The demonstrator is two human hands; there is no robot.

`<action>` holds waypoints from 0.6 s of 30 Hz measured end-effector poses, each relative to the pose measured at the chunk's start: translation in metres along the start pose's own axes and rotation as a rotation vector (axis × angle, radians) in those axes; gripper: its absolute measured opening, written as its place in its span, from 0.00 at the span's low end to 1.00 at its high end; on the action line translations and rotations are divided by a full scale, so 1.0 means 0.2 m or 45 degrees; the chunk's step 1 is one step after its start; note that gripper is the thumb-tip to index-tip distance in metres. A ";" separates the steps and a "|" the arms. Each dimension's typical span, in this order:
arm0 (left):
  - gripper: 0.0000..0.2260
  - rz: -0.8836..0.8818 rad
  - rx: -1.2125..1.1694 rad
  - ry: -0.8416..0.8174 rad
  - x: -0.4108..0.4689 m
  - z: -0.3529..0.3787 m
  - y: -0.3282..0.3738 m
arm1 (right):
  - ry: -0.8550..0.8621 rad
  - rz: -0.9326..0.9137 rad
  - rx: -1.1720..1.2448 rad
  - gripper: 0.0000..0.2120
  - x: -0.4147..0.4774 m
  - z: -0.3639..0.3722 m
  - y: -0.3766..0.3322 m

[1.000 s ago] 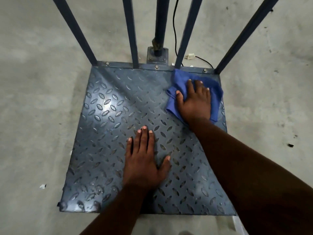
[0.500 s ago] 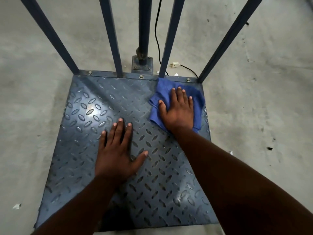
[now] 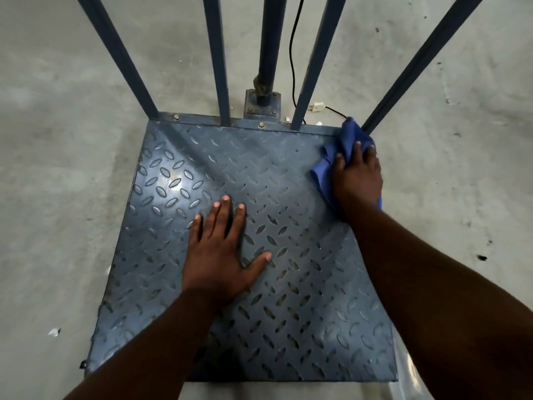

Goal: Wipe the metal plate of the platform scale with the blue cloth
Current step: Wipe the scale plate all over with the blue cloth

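The right hand (image 3: 359, 180) pressed the blue cloth (image 3: 347, 142) flat-fingered into the metal plate's (image 3: 202, 157) far right corner; the unwiped plate stretched leftward and nearer. The left hand (image 3: 222, 252) lay splayed, empty, mid-plate.

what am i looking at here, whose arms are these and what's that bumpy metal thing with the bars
This is one picture from a camera worn on a person's head, looking down at their own two bare hands. The bumpy sheet is the metal plate of a platform scale on a concrete floor; the blue bars rise from its far edge. The left hand lies flat and open on the plate, holding nothing. The right hand presses a blue cloth against the plate's far right corner. A black cable runs on the floor behind the scale.
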State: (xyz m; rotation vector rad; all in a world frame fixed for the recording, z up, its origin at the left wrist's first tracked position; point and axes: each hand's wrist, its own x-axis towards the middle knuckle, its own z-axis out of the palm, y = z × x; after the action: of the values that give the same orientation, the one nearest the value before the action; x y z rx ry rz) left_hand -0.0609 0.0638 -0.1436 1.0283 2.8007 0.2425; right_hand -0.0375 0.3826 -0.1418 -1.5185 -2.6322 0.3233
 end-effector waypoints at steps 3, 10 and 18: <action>0.47 -0.002 -0.022 0.021 -0.01 0.00 0.00 | -0.356 -0.441 0.383 0.23 -0.12 0.00 -0.28; 0.48 0.004 -0.044 0.042 -0.01 0.01 -0.01 | -0.200 -0.835 0.083 0.22 -0.13 0.04 -0.43; 0.47 -0.001 -0.060 0.036 -0.01 0.02 -0.02 | -0.099 -0.669 -0.025 0.32 -0.34 0.13 -0.65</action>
State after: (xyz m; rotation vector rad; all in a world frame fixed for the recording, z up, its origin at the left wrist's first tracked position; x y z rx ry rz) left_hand -0.0616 0.0606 -0.1473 1.0215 2.8060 0.3238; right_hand -0.1181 0.2575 -0.1358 -0.7765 -2.9636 0.3134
